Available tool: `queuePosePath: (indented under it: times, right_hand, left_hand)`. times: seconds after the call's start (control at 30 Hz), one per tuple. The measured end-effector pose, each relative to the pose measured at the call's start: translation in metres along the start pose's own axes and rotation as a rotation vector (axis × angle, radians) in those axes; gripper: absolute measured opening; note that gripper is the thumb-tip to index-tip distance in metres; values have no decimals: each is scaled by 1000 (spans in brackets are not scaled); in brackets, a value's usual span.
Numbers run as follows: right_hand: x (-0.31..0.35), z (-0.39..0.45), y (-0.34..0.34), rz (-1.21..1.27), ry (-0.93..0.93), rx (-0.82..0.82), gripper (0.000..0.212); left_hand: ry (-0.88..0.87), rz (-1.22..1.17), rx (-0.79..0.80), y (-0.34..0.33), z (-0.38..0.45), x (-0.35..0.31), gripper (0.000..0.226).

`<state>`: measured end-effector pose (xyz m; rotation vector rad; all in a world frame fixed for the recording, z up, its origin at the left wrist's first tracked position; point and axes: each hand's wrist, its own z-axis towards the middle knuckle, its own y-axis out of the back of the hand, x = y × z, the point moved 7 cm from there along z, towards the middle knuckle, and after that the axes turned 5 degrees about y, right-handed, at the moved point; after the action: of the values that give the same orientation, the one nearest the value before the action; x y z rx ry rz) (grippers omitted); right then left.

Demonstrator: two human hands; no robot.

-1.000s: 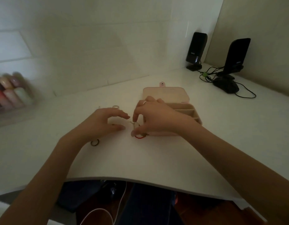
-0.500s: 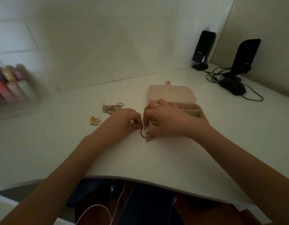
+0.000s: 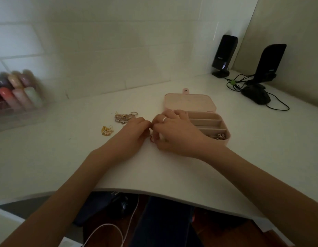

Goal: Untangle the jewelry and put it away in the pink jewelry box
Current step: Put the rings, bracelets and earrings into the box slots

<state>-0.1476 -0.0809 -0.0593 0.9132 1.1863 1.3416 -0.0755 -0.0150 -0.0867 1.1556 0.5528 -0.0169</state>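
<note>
At the centre of the frame, a person's left hand (image 3: 135, 130) and right hand (image 3: 174, 131) meet fingertip to fingertip over a white desk (image 3: 172, 172), both with fingers curled in a pinch on a small piece of red jewelry (image 3: 152, 139) — only a short loop of it shows below the fingers, just above the desk, and its long axis cannot be made out. A ring (image 3: 164, 119) sits on one finger of the right hand. Just right of the hands lies the pink jewelry box (image 3: 224, 139), open, its lid (image 3: 189, 102) laid back toward the wall; its long dividers run left to right across the frame, and a few metal pieces (image 3: 219, 136) rest in the nearest compartment. Left of centre, a tangled heap of rings and chains (image 3: 124, 117) lies on the desk, with a smaller gold cluster (image 3: 106, 130) below it. Two black speakers (image 3: 224, 54) and a dark mouse (image 3: 256, 95) stand at the upper right — blurred bottles (image 3: 17, 93) at the far left.
</note>
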Motion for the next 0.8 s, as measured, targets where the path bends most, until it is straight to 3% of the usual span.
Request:
queuePosePath:
  times: [0.07,0.13,0.23,0.33,0.47,0.6,0.8]
  right_hand:
    - [-13,4,10,360,-114,-80,10]
    - [-30,5,15,690,-242,-162,6]
    - [-50,1,15,814,-331,-184,5]
    - [-64,-11,18,1013,-393,-224,7]
    - [-85,-30,23,1213,-482,-243,8]
    - [-112,-55,29,1166,-516,-234,13]
    - [-150,-99,21,988,-547,-197,17]
  left_hand:
    - [62,-169,16,5,1,-3,21]
    - [216,-486,14,11,1,-4,27]
    - [398,-1029,11,7,3,-9,30]
    - [332,-928,-28,8,13,-18,14]
    - [298,-753,-89,12,31,-30,17]
    - [248,-603,-129,10,56,-51,4]
    - [146,-501,-54,-14,90,-85,5]
